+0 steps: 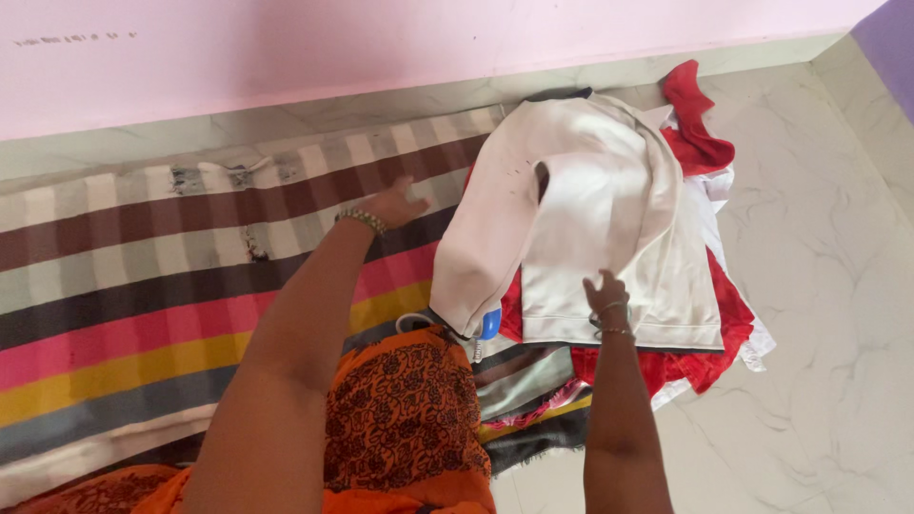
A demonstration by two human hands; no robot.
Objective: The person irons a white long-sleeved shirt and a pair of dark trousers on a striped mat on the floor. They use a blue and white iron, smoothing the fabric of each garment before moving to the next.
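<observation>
I'm seeing white garment (609, 219) looking like soft matt cloth; striped blanket (143, 295) showing woven, frayed; marble floor (838, 314) gleaming glossy.

Bare floor (838, 314) right of clothes pile (666, 286)

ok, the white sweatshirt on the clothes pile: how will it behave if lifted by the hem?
The white sweatshirt is probably floppy: its sleeve already droops over the pile's edge. It looks light, thin knit. The right hand rests on its hem, and it would likely slide off the red garment beneath.
</observation>
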